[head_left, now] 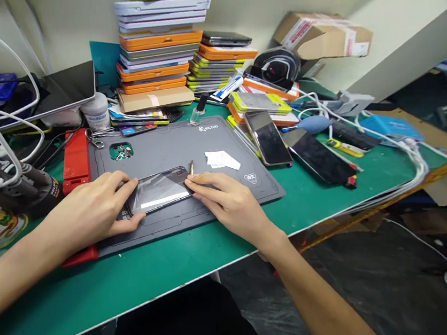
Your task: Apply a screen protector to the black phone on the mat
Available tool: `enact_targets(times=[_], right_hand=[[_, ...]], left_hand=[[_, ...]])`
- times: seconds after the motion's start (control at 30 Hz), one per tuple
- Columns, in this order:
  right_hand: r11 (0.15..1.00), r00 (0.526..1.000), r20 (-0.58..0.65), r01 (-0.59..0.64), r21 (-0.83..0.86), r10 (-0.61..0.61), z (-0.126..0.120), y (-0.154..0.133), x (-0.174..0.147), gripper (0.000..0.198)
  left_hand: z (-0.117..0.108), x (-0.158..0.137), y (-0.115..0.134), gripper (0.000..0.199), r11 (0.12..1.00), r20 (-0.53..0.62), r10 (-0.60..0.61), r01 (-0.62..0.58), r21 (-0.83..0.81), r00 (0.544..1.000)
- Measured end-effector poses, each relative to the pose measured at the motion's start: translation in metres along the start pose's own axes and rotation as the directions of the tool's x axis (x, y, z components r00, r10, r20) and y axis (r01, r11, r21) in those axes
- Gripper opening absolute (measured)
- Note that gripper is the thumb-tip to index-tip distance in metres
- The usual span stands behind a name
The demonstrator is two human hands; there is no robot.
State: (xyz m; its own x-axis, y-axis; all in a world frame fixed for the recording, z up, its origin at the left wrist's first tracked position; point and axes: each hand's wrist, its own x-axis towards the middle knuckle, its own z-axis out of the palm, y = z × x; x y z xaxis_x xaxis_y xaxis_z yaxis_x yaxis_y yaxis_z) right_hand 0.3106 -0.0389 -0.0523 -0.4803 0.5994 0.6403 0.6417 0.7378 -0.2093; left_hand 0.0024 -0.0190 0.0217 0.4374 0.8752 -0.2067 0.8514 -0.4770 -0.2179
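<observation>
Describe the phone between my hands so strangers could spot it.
On the green table, find the gray mat. There, between the left hand and right hand, is a dark, glossy phone. Unlike phones farther right, it has a hand at each end.

Phone (159, 192): dark, glossy, lying flat, frame centre-left. Slim gold-coloured tool (191, 167): near-upright, at phone's right end.

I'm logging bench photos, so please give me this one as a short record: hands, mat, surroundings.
Left hand: grips one end of the phone between thumb and fingers
Right hand: at the phone's other end, pinching a small tool
Tool type: too small to tell
Mat: gray, bearing white scraps and, at its back edge, a small bottle
Behind: stack of flat boxes
Right of mat: blue squeeze bulb
</observation>
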Motion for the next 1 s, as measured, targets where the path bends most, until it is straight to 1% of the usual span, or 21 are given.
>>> enact_targets(times=[0.23,0.6,1.0], right_hand=[[1.000,1.000,0.002,-0.006,-0.028,0.007,0.0000,-0.0010,-0.0026,0.028],[1.000,0.999,0.025,-0.021,-0.023,0.022,-0.0006,-0.0014,-0.0023,0.029],[1.000,1.000,0.011,-0.017,-0.014,0.017,0.0012,-0.0014,-0.0027,0.030]], left_hand=[[-0.0021,-0.0010,-0.0024,0.088,0.999,-0.024,-0.038,0.037,-0.034,0.999],[0.0000,-0.0007,-0.0019,0.086,0.994,-0.005,-0.062,0.061,-0.091,0.998],[-0.0022,-0.0017,-0.0016,0.085,0.976,0.040,-0.093,0.099,-0.194,0.995]])
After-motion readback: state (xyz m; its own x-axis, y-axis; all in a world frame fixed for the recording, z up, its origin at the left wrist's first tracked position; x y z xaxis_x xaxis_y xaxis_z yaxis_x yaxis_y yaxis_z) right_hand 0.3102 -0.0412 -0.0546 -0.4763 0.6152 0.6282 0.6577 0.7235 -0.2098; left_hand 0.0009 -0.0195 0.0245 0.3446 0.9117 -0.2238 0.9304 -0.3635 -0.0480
